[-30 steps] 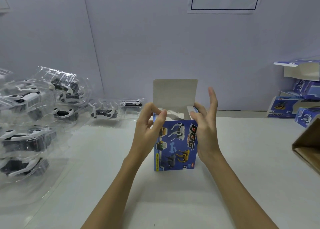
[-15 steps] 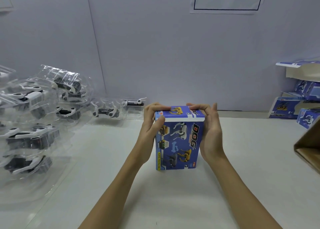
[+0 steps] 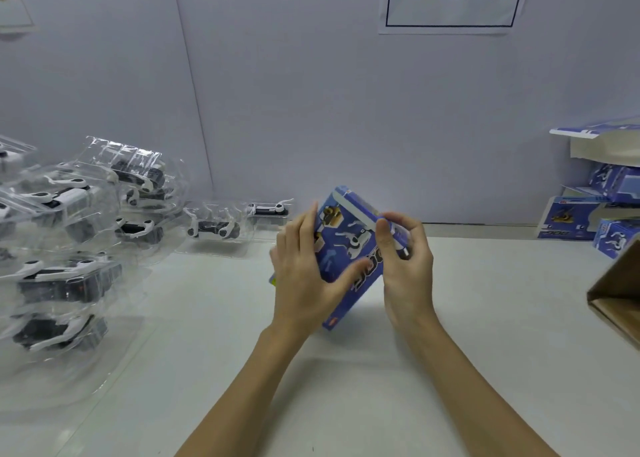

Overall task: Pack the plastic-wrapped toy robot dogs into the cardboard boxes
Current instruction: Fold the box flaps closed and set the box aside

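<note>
wrapped dogs (image 3: 69, 245) left | box (image 3: 349, 248) centre | boxes (image 3: 595, 207) right

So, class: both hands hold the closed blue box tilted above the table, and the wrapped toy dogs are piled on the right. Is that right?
Not quite. The head view shows the wrapped toy dogs piled on the left, not the right; on the right are more blue boxes. The rest holds: both hands, left and right, hold the closed blue box tilted above the table.
</note>
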`<control>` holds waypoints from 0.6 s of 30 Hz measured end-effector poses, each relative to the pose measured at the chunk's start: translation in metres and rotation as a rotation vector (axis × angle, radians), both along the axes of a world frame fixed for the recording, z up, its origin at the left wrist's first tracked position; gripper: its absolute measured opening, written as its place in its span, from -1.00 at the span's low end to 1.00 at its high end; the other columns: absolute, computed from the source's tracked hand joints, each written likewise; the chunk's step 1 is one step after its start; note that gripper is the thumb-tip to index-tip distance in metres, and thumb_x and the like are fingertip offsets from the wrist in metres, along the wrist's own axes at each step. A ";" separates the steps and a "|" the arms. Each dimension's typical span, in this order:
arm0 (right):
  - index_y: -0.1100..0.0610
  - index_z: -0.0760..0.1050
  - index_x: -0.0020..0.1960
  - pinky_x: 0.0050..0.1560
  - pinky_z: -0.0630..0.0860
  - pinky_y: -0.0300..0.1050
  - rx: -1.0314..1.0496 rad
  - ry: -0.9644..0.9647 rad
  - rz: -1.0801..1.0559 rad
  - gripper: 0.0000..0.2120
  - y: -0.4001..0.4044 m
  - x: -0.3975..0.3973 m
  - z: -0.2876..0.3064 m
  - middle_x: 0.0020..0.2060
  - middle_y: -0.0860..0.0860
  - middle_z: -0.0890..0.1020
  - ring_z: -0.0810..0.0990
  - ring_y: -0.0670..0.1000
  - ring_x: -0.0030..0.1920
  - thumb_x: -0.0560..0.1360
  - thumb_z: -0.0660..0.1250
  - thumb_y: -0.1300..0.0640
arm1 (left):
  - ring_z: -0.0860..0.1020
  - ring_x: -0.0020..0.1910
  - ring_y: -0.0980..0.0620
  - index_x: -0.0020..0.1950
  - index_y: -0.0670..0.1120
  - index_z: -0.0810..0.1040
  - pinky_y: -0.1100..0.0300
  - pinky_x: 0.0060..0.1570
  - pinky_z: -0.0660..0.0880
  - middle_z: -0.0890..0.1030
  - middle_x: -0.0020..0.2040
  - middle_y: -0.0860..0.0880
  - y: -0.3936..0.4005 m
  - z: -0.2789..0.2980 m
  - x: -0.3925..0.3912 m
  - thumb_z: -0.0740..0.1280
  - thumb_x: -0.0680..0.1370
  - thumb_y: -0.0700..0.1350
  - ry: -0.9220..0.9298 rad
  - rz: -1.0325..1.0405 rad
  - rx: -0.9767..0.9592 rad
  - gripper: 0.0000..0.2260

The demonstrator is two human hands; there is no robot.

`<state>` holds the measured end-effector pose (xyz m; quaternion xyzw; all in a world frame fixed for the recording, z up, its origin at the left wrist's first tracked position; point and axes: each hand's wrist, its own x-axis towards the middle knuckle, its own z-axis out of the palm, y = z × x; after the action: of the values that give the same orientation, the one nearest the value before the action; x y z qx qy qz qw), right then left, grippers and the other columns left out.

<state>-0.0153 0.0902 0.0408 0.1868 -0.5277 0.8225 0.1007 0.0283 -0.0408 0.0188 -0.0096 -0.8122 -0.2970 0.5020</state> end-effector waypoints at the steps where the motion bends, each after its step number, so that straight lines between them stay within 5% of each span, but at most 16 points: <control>1: -0.03 0.53 0.14 -0.03 0.70 0.15 -0.013 -0.039 0.069 -0.64 0.000 -0.001 -0.001 0.09 0.05 0.72 0.73 0.16 0.11 0.45 0.46 -0.18 | 0.41 0.40 -0.01 0.63 -0.13 0.24 -0.11 0.40 0.34 0.42 0.46 0.02 0.000 0.002 0.001 0.38 0.42 0.49 -0.032 0.078 -0.099 0.00; 4: -0.04 0.45 0.24 -0.13 0.72 -0.04 0.149 0.039 0.159 -0.65 0.007 -0.007 0.000 0.12 -0.03 0.70 0.72 0.08 0.16 0.51 0.37 -0.14 | 0.37 0.42 -0.12 0.65 -0.22 0.18 -0.24 0.42 0.26 0.41 0.47 -0.07 -0.003 0.008 0.005 0.34 0.32 0.59 -0.070 0.147 -0.229 0.19; 8: -0.25 0.33 0.50 -0.07 0.70 -0.15 0.511 0.269 0.056 -0.52 0.016 -0.017 0.001 0.26 -0.03 0.51 0.63 -0.01 0.24 0.59 0.26 -0.14 | 0.29 0.51 -0.13 0.68 -0.17 0.13 -0.12 0.47 0.25 0.28 0.57 -0.12 -0.011 0.014 0.007 0.43 0.33 0.38 -0.090 0.031 -0.326 0.09; 13: -0.34 0.03 0.64 0.04 0.69 -0.19 0.727 0.309 0.065 -0.43 0.004 -0.011 -0.015 0.25 -0.01 0.47 0.58 -0.02 0.25 0.66 0.11 -0.17 | 0.16 0.64 -0.15 0.68 -0.07 0.16 -0.35 0.51 0.05 0.21 0.64 -0.06 -0.021 0.012 0.006 0.48 0.35 0.26 -0.128 0.029 -0.437 0.00; 18: -0.29 0.14 0.63 0.10 0.70 -0.05 0.573 0.240 0.170 -0.46 0.001 -0.008 -0.015 0.34 -0.14 0.54 0.59 -0.03 0.32 0.66 0.11 -0.13 | 0.32 0.52 -0.16 0.63 -0.09 0.27 -0.31 0.45 0.17 0.33 0.56 -0.03 -0.022 0.011 0.003 0.56 0.30 0.24 -0.088 0.043 -0.408 0.00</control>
<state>-0.0236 0.0915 0.0262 0.3465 -0.7048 0.6180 0.0363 0.0315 -0.0633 0.0295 -0.0807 -0.8767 -0.1157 0.4599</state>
